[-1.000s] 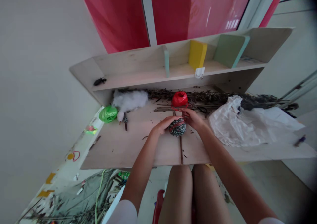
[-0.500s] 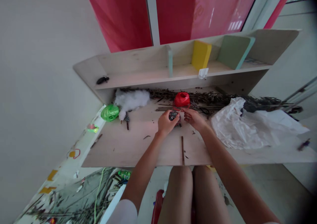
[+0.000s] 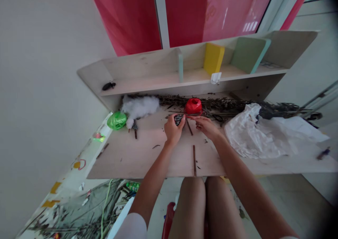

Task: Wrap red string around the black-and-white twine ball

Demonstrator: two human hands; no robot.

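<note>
- Gripping ball [image 3: 179, 119] within curled fingers of left hand [image 3: 173, 129]
- Apparently pinching strand [image 3: 190, 117] with right hand [image 3: 208, 127]
- Could snag strand on farther stick [image 3: 189, 127] if let slack

Saw only part of the black-and-white ball [image 3: 179, 119], largely covered by the left hand [image 3: 172, 129]. Could not read the exact hold of the right hand [image 3: 207, 127] on the thin red strand [image 3: 189, 117], too small and blurred at the fingertips. Lost the upper end of the short stick [image 3: 189, 127] near that strand. Found the dark twigs [image 3: 281, 108] partly hidden behind the crumpled white plastic [image 3: 248, 137]. Could not identify the dark object [image 3: 107, 86] on the shelf [image 3: 148, 83] or the blurred little item [image 3: 323, 153] at the right end of the desk [image 3: 148, 161]. Saw the legs [image 3: 191, 211] and left sleeve [image 3: 133, 225] cut off at the bottom edge, the red curtain [image 3: 126, 17] at the top.
</note>
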